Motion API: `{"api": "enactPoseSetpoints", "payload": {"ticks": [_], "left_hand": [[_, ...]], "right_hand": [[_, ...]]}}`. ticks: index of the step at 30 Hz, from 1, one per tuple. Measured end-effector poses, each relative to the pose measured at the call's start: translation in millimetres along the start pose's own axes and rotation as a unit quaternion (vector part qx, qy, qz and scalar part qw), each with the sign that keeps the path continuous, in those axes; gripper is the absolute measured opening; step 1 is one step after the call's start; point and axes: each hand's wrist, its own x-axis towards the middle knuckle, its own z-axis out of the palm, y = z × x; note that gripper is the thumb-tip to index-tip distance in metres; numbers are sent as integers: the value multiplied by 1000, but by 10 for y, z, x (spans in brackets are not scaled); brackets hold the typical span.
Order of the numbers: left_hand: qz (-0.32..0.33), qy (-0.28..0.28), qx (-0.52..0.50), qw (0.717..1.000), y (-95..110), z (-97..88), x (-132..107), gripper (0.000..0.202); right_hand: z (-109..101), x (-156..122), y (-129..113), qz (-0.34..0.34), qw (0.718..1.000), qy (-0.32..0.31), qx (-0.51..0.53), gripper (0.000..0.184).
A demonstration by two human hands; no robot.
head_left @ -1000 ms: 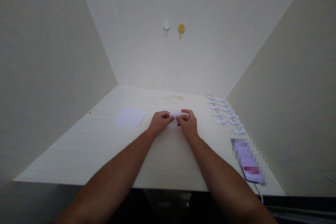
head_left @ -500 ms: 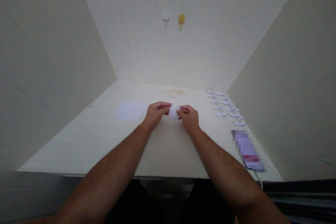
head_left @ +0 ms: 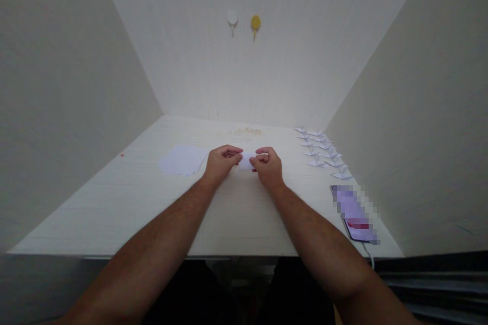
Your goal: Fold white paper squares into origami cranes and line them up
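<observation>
Between my hands is a small white piece of paper (head_left: pixel 246 161), held just above the table or resting on it; I cannot tell which. My left hand (head_left: pixel 223 162) pinches its left edge between thumb and fingers. On the opposite edge, my right hand (head_left: pixel 268 164) grips with the thumb on the face turned to me, its index finger raised slightly apart. A stack of white paper sheets (head_left: pixel 183 159) lies left of my left hand. Several folded paper cranes (head_left: pixel 316 163) stand in rows to the right.
A phone (head_left: pixel 353 213) with a blurred screen lies at the table's right side, a white cable (head_left: pixel 369 254) running off the front edge. Walls enclose the white table (head_left: pixel 114 213) at left, back and right. A white hook (head_left: pixel 232 19) and a yellow hook (head_left: pixel 255 23) are on the back wall.
The whole view has shifted slightly, with things now appearing further left. My right index finger has lifted from the paper's edge. Both hands still hold the paper.
</observation>
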Motion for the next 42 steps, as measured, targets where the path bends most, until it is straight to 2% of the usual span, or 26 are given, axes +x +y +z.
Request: {"api": "enactPoseSetpoints", "payload": {"ticks": [5,11,18,25,31,35,42], "left_hand": [[2,7,0,1000,11,27,-13,21],[3,7,-10,1000,-3,20,-23,22],[7,7,1,1000,19,-2,-24,26],[0,8,12,1000,48,24,-38,24],[-40,-24,-4,999,56,20,-35,29],[-74,-43,-4,996,41,4,-14,20],[-54,-56,42,996,53,-10,-7,13]], "right_hand": [[9,-8,21,-15,1000,-2,-15,26],[19,-27,21,-36,999,10,-21,34],[1,-14,2,-8,1000,-2,10,33],[-25,-38,63,-103,988,4,-114,26],[1,-32,48,-38,998,-4,-51,21],[6,-37,37,-28,999,-6,-39,19],[-2,-33,39,-23,999,-7,-32,19]]}}
